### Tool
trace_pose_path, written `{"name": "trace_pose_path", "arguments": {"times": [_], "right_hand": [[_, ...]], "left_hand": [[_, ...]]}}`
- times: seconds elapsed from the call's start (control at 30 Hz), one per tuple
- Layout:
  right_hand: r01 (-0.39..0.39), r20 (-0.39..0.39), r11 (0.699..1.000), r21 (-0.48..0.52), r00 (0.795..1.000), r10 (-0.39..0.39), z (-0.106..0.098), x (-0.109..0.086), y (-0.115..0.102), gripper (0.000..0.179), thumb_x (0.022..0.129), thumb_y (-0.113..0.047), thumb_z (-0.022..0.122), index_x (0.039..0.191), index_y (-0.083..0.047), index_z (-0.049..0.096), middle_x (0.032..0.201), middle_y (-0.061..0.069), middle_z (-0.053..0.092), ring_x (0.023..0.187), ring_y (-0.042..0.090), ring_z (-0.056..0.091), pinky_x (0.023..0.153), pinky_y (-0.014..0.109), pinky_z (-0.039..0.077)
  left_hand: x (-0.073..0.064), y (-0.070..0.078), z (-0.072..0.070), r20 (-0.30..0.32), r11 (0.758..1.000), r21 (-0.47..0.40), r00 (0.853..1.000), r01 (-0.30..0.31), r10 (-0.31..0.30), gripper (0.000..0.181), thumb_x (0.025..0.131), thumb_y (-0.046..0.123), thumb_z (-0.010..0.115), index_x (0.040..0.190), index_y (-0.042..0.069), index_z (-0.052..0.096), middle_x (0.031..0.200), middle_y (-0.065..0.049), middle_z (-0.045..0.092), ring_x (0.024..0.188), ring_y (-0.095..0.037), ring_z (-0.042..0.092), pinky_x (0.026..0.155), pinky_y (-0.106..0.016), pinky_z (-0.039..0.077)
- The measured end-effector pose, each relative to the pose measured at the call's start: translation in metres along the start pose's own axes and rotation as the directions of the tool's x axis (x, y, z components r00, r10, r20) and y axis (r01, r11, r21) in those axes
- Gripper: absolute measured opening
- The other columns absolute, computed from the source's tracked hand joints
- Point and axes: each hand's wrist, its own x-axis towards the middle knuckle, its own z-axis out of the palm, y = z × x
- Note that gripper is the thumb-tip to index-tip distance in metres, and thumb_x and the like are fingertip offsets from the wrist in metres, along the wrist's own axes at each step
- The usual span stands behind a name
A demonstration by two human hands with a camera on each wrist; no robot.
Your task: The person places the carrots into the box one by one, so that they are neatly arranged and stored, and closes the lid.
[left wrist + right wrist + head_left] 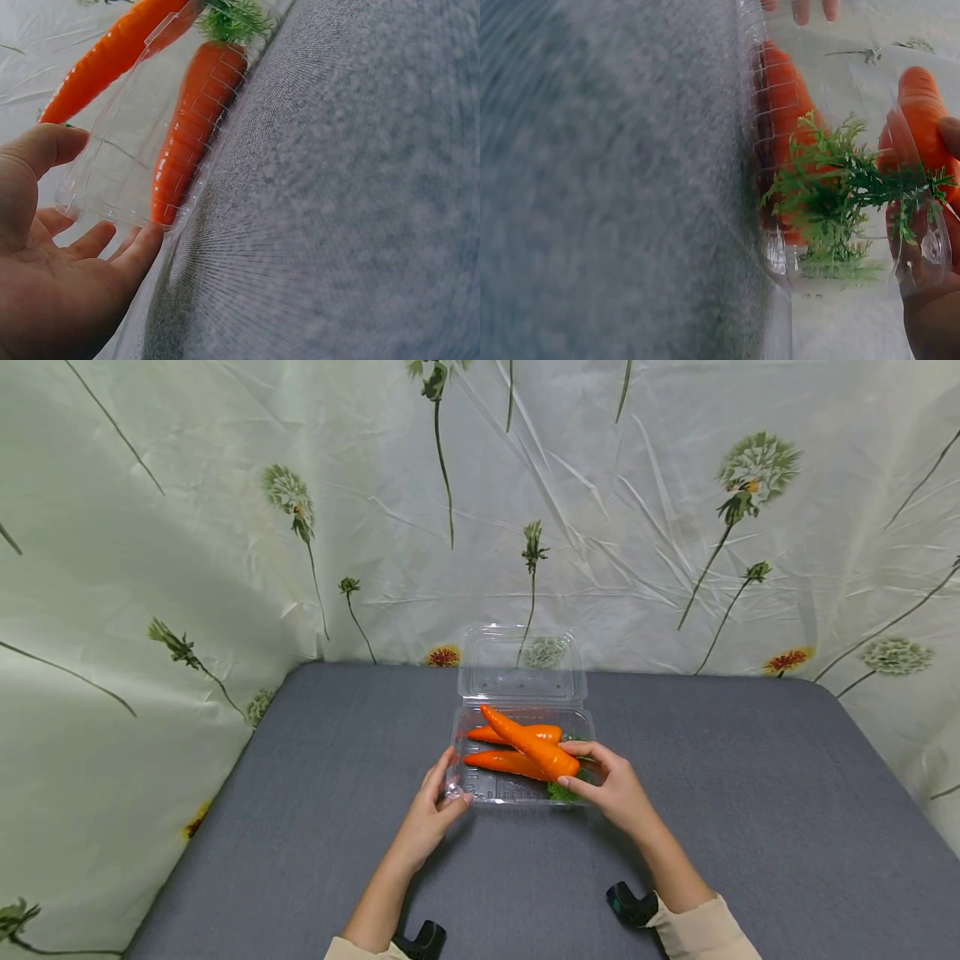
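Your right fingers pinch an orange carrot; two more carrots lie in the clear box your left fingers hold, its lid raised beyond them

A flat table is covered with plain grey cloth, and a fine speckle is shown in its weave in the wrist views. The far edge is kept nearly straight and is ended by two rounded corners. A clear box is set directly on the cloth, close to the middle of that edge, with its lid opened away towards it. Soft shadows are cast in front of the box.
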Motion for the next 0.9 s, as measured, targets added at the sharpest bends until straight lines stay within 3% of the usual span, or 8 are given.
{"name": "trace_pose_path", "arguments": {"times": [0.3, 0.63, 0.8, 0.9], "right_hand": [[-0.036, 0.134, 0.992, -0.121, 0.990, 0.052, -0.004, 0.001, -0.018, 0.036, 0.073, 0.005, 0.070, 0.108, 0.008, 0.059, 0.110, 0.019, 0.057, 0.104, 0.032, 0.052, 0.085, 0.031, 0.043], [-0.053, 0.240, 0.988, -0.146, 0.967, 0.087, -0.008, 0.005, -0.023, 0.033, 0.076, 0.001, 0.069, 0.108, 0.004, 0.061, 0.110, 0.017, 0.055, 0.099, 0.029, 0.053, 0.083, 0.046, 0.043], [-0.042, 0.272, 0.980, -0.197, 0.957, 0.096, -0.010, 0.005, -0.004, 0.034, 0.079, -0.013, 0.069, 0.111, -0.003, 0.062, 0.112, 0.011, 0.056, 0.100, 0.025, 0.052, 0.082, 0.044, 0.043], [-0.029, 0.290, 0.974, -0.226, 0.952, 0.096, -0.011, 0.006, 0.010, 0.036, 0.080, -0.021, 0.069, 0.112, -0.007, 0.063, 0.114, 0.007, 0.056, 0.101, 0.024, 0.051, 0.081, 0.042, 0.043]], "left_hand": [[0.000, -0.002, 0.000, 0.009, 0.999, -0.007, 0.999, -0.052, 0.052, 0.072, 0.084, 0.006, 0.062, 0.143, 0.014, 0.023, 0.142, -0.015, 0.021, 0.119, -0.035, 0.036, 0.085, -0.025, 0.041], [-0.002, 0.005, 0.001, 0.016, 1.000, -0.009, 1.000, -0.022, 0.022, 0.071, 0.085, 0.005, 0.060, 0.144, 0.015, 0.021, 0.143, -0.015, 0.020, 0.119, -0.036, 0.034, 0.084, -0.022, 0.040], [-0.004, 0.015, 0.002, 0.020, 1.000, -0.017, 1.000, -0.013, 0.014, 0.071, 0.084, -0.001, 0.058, 0.143, 0.007, 0.019, 0.142, -0.021, 0.019, 0.119, -0.039, 0.033, 0.083, -0.022, 0.040], [-0.003, 0.008, 0.001, 0.019, 1.000, -0.020, 1.000, -0.022, 0.022, 0.071, 0.084, 0.000, 0.059, 0.144, 0.010, 0.020, 0.142, -0.019, 0.020, 0.119, -0.037, 0.034, 0.083, -0.022, 0.040]]}}
